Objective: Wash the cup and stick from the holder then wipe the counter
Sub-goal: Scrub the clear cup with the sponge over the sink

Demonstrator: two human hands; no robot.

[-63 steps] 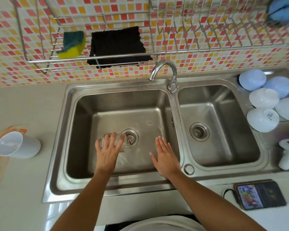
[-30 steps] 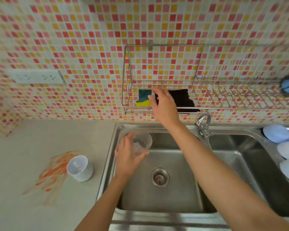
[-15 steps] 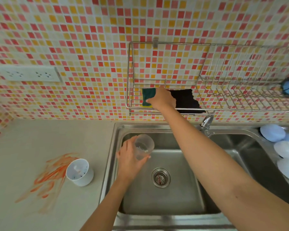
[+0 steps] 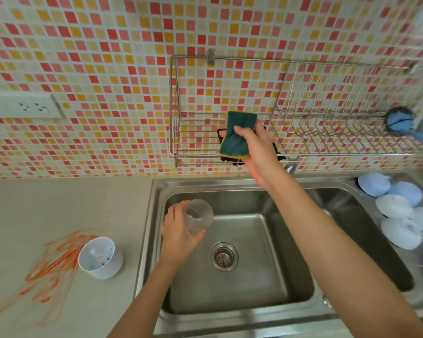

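Clear cup (image 4: 198,217), mouth upward

Sink (image 4: 291,276): brushed stainless steel, dull sheen. Rack (image 4: 327,152): shiny metal wire. Cup (image 4: 198,217): clear, smooth plastic. Sponge (image 4: 237,137): rough green scouring face. Holder (image 4: 103,262): white matt plastic. Table (image 4: 59,203): smooth, matt beige. Wall (image 4: 108,57): glossy mosaic tile.

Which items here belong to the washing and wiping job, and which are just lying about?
In use: clear plastic cup in left hand; green-and-yellow sponge in right hand; steel sink; white holder; orange counter smear.

Lying about: upturned bowls; black cloth; wire rack.
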